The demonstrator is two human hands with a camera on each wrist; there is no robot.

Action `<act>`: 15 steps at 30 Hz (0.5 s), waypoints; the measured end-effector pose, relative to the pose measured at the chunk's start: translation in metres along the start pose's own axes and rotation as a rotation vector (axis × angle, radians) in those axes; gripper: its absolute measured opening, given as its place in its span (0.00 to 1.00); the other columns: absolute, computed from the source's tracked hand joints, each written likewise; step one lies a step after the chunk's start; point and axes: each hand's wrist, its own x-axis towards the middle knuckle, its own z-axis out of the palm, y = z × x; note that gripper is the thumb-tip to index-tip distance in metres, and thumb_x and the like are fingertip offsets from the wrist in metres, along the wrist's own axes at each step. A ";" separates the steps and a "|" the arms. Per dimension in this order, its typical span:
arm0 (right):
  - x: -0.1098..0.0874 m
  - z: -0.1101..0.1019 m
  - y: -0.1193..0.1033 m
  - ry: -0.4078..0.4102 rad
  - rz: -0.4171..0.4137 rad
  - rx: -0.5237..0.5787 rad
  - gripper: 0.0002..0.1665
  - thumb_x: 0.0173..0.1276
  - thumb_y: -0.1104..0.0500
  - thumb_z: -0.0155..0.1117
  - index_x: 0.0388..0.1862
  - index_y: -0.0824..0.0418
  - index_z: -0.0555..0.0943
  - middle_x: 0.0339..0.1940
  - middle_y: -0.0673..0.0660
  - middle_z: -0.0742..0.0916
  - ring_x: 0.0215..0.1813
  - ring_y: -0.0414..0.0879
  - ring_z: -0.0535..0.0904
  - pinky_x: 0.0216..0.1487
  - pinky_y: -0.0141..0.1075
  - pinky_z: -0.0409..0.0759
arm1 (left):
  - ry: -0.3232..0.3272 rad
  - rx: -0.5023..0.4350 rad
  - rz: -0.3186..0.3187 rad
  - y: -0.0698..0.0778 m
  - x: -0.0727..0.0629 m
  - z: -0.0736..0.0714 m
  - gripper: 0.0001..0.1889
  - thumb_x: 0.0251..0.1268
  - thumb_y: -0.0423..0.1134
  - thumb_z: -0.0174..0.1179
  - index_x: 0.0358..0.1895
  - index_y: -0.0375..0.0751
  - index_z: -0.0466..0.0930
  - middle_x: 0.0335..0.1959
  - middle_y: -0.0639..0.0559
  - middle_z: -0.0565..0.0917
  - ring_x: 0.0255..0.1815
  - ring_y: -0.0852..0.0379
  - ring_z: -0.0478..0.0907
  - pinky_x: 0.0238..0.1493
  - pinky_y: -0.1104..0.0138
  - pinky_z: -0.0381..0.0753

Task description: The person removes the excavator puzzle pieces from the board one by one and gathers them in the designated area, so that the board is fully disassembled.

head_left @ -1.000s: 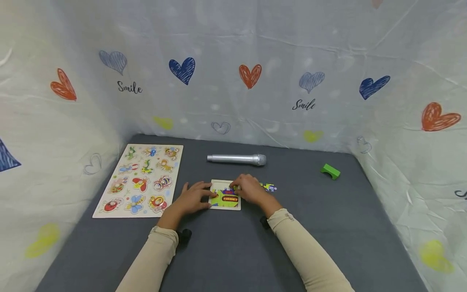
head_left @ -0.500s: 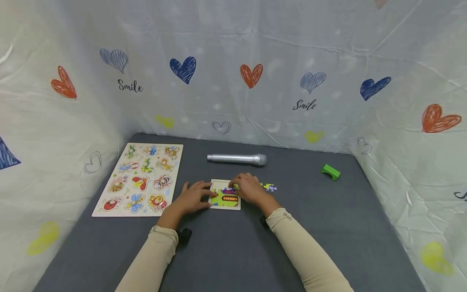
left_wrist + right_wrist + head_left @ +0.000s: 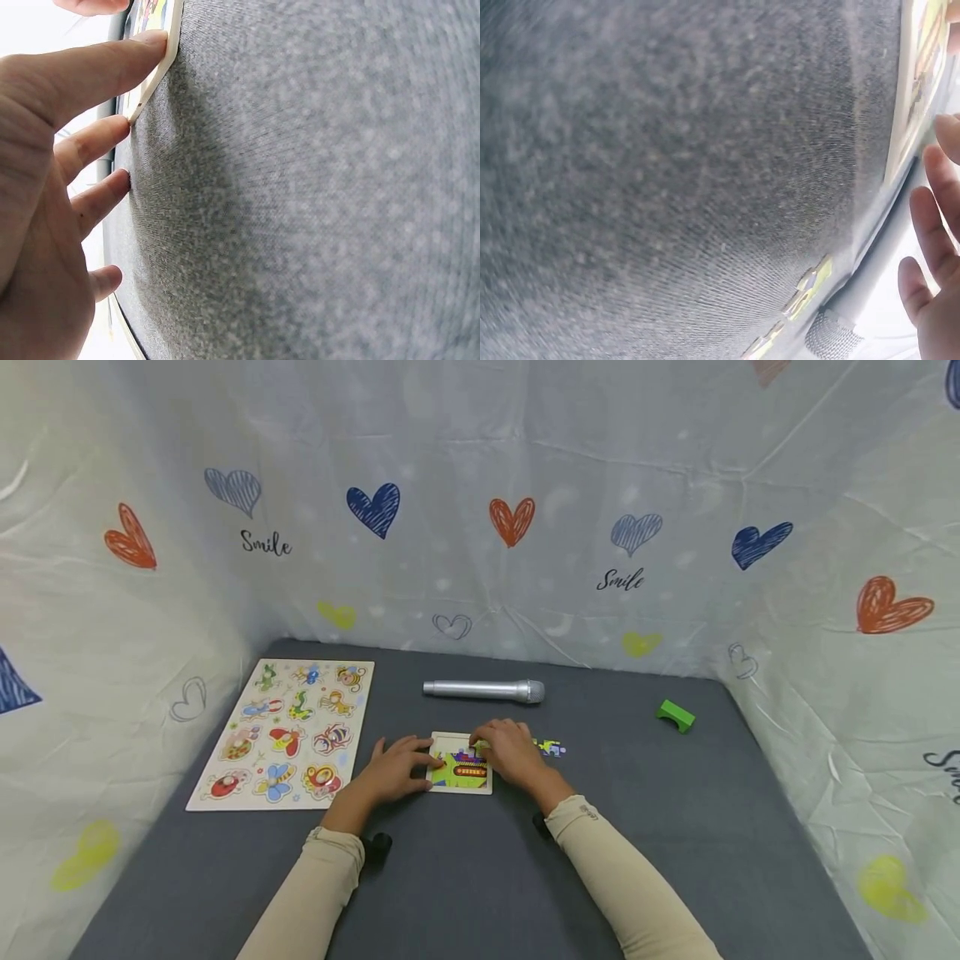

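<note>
A small jigsaw tray (image 3: 461, 791) with a pale rim lies flat on the grey table, its picture showing a purple and red vehicle on green. The upper part of the tray shows its bare base. Fingertips and thumb of my left hand (image 3: 392, 774) touch the tray's left side, the fingers spread and mostly straight. Over the upper right corner, my right hand (image 3: 513, 755) pinches a greenish puzzle piece (image 3: 480, 747), largely hidden by the fingers. Just right of that hand lie loose puzzle pieces (image 3: 553, 747), also seen edge-on in the right wrist view.
A silver microphone (image 3: 480, 691) lies behind the tray. To the left is a large board (image 3: 300, 804) with several insect pictures. A green arch block (image 3: 677, 716) sits far right. White sheets with printed hearts (image 3: 512, 522) enclose the back and sides.
Both hands keep nearly the same places at the tray, with only slight finger movement on the right. The whole head view has shifted a little.
</note>
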 end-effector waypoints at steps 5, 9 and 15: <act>0.001 0.000 0.001 -0.021 0.009 0.038 0.11 0.67 0.56 0.67 0.47 0.50 0.85 0.50 0.50 0.86 0.51 0.50 0.78 0.53 0.49 0.70 | -0.005 -0.009 -0.002 0.000 0.000 0.000 0.20 0.61 0.47 0.67 0.58 0.56 0.82 0.72 0.49 0.67 0.76 0.41 0.54 0.67 0.30 0.39; 0.000 0.000 0.003 -0.054 0.018 0.052 0.13 0.65 0.54 0.68 0.49 0.51 0.84 0.52 0.51 0.86 0.53 0.52 0.78 0.51 0.49 0.71 | -0.013 -0.016 -0.001 0.000 0.000 0.001 0.21 0.61 0.47 0.67 0.58 0.56 0.82 0.73 0.48 0.66 0.76 0.41 0.54 0.67 0.30 0.39; 0.002 0.000 0.005 -0.091 0.021 0.055 0.18 0.64 0.50 0.69 0.52 0.51 0.83 0.52 0.50 0.85 0.54 0.50 0.77 0.54 0.49 0.69 | -0.006 -0.011 -0.001 -0.001 0.001 0.002 0.21 0.61 0.47 0.67 0.58 0.56 0.82 0.73 0.49 0.66 0.76 0.41 0.54 0.67 0.30 0.40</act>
